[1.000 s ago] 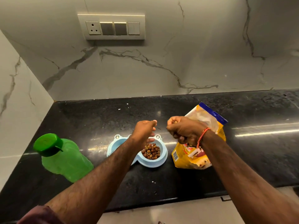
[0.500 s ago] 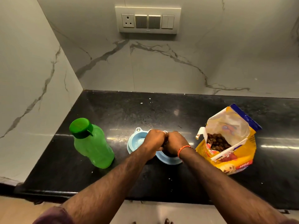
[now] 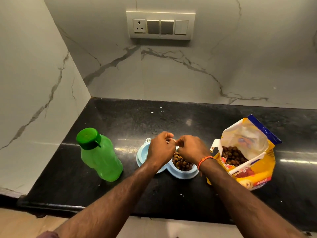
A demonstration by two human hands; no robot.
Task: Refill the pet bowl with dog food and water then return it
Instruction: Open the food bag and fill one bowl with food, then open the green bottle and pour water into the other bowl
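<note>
Two hands meet above the pet bowl (image 3: 184, 174), likely brushing crumbs back into it: the left hand (image 3: 160, 149) and right hand (image 3: 191, 149) both have fingers curled, but whether they pinch anything cannot be told. The bowl sits on the black counter (image 3: 120, 117); its right cup holds kibble (image 3: 181, 162), the left looks empty. An open food bag (image 3: 247, 152) stands right, a capped green bottle (image 3: 99, 155) left

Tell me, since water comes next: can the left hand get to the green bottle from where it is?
Probably yes. The green bottle stands upright to the left of the pet bowl, with only bare countertop between it and the left hand.
</note>
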